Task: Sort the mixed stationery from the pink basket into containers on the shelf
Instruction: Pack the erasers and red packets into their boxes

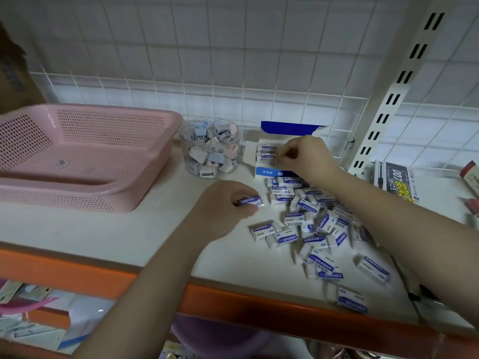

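The pink basket (85, 156) stands at the left of the white shelf (155, 229); I see only a small dark speck in it. Several white-and-blue erasers (311, 229) lie scattered on the shelf at the right. My left hand (225, 206) grips one eraser (250, 200) just left of the pile. My right hand (305, 154) reaches into the open blue-and-white eraser box (269, 161) at the back and pinches an eraser among the row standing in it.
A clear round jar (210, 149) full of small pastel sharpeners stands between basket and box. A slotted white upright (396, 94) rises at the right, with packaged goods (396, 180) beyond it. The shelf has an orange front edge (233, 301). A wire grid backs the shelf.
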Available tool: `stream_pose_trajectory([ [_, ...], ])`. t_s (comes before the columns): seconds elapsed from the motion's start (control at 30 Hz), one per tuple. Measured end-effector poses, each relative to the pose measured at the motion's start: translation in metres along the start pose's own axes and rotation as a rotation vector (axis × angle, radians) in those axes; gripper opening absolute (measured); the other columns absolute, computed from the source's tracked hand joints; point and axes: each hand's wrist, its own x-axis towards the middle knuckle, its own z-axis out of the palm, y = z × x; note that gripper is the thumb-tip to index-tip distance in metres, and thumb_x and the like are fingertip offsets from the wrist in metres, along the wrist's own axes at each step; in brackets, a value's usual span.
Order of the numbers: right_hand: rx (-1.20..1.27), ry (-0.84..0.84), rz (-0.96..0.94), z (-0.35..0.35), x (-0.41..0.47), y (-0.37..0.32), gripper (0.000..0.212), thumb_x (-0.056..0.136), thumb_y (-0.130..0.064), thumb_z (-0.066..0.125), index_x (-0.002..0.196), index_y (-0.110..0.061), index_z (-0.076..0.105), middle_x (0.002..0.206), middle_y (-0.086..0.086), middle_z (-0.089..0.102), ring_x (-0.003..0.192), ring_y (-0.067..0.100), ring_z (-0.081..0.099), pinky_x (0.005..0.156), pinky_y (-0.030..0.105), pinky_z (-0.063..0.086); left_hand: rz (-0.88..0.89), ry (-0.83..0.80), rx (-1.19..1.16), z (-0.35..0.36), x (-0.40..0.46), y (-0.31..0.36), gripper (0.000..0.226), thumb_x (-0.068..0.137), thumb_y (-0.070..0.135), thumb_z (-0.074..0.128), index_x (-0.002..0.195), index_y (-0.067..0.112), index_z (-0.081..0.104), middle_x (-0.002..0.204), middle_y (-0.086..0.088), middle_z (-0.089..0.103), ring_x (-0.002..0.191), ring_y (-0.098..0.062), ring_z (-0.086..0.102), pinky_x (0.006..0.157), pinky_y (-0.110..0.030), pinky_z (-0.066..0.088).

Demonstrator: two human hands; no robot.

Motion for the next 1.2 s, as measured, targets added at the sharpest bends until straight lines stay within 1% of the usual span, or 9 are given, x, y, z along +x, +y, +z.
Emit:
stream_pose_trajectory([
  [0.13,-0.009,-0.155,-0.096,-0.026,-0.036,-0.008,0.011,0.085,-0.012,0.066,0.090,-0.018,0.074,0.083,-0.010,0.069,0.073,0.000,0.061,0.076,0.015,0.050,0.058,0.060,0.067,-0.015,0.007,0.000,0.031,0.083,0.011,0.068,0.114,0.018,0.069,0.097,0.000,0.073,0.087,-0.011,0.067,0.076,-0.015,0.047],
  [0.23,0.012,-0.273,-0.108,-0.044,-0.062,-0.013,0.009,0.083,-0.017,0.070,0.090,-0.022,0.074,0.078,-0.022,0.066,0.071,-0.010,0.059,0.068,0.002,0.043,0.020,0.062,0.006,-0.020,0.015,0.002,0.035,0.082,0.007,0.069,0.115,0.017,0.068,0.084,0.006,0.070,0.069,0.004,0.062,0.058,-0.002,0.042],
  [0.4,-0.122,-0.405,-0.149,-0.048,-0.089,-0.013,0.018,0.083,-0.028,0.070,0.100,-0.023,0.073,0.096,-0.010,0.067,0.085,0.003,0.058,0.076,0.014,0.043,0.025,0.061,-0.103,-0.021,0.029,0.006,0.023,0.083,0.007,0.068,0.094,0.028,0.071,0.076,0.020,0.064,0.065,0.010,0.060,0.054,-0.001,0.039],
  [0.47,-0.144,-0.389,-0.139,-0.046,-0.095,-0.014,0.023,0.083,-0.033,0.069,0.104,-0.024,0.072,0.104,-0.006,0.065,0.092,0.008,0.057,0.083,0.021,0.043,0.028,0.005,-0.024,-0.019,0.031,0.004,0.018,0.085,0.012,0.068,0.092,0.029,0.070,0.080,0.013,0.067,0.071,-0.005,0.065,0.058,-0.009,0.045],
  [0.57,-0.134,-0.378,-0.129,-0.046,-0.102,-0.018,0.030,0.083,-0.038,0.068,0.107,-0.022,0.071,0.104,-0.003,0.063,0.092,0.010,0.057,0.082,0.022,0.043,0.042,-0.119,0.099,-0.014,0.030,-0.001,0.018,0.083,0.022,0.071,0.100,0.026,0.068,0.088,0.008,0.068,0.072,-0.002,0.064,0.064,-0.016,0.050],
  [0.8,-0.227,-0.372,-0.051,-0.037,-0.107,-0.020,0.024,0.088,-0.025,0.064,0.110,-0.017,0.067,0.094,-0.007,0.058,0.085,0.010,0.053,0.069,0.017,0.037,0.097,-0.110,0.351,-0.002,0.043,-0.001,0.044,0.080,0.024,0.075,0.121,0.015,0.062,0.104,-0.001,0.061,0.072,-0.003,0.047,0.050,-0.004,0.032],
  [1.0,-0.102,-0.226,0.005,-0.042,-0.114,-0.019,0.025,0.086,-0.020,0.067,0.111,-0.022,0.067,0.088,-0.013,0.055,0.080,0.010,0.056,0.067,0.012,0.039,0.140,-0.068,0.391,-0.002,0.055,-0.006,0.023,0.083,0.023,0.072,0.102,0.012,0.071,0.079,0.007,0.058,0.070,-0.002,0.050,0.053,-0.003,0.035],
  [1.1,-0.023,-0.135,0.081,-0.047,-0.117,-0.016,0.024,0.084,-0.020,0.069,0.108,-0.026,0.066,0.081,-0.010,0.060,0.077,0.011,0.060,0.063,0.009,0.040,0.168,-0.016,0.329,-0.005,0.059,-0.007,0.023,0.078,0.018,0.076,0.098,0.012,0.068,0.085,0.006,0.063,0.070,0.000,0.053,0.057,-0.003,0.036],
  [1.2,0.045,-0.062,0.120,-0.048,-0.121,-0.015,0.025,0.081,-0.016,0.073,0.104,-0.025,0.068,0.074,-0.028,0.050,0.070,0.002,0.056,0.062,0.000,0.038,0.215,0.053,0.226,-0.006,0.070,0.004,0.026,0.073,0.015,0.079,0.095,0.010,0.067,0.084,0.006,0.064,0.066,0.006,0.055,0.056,-0.001,0.040],
])
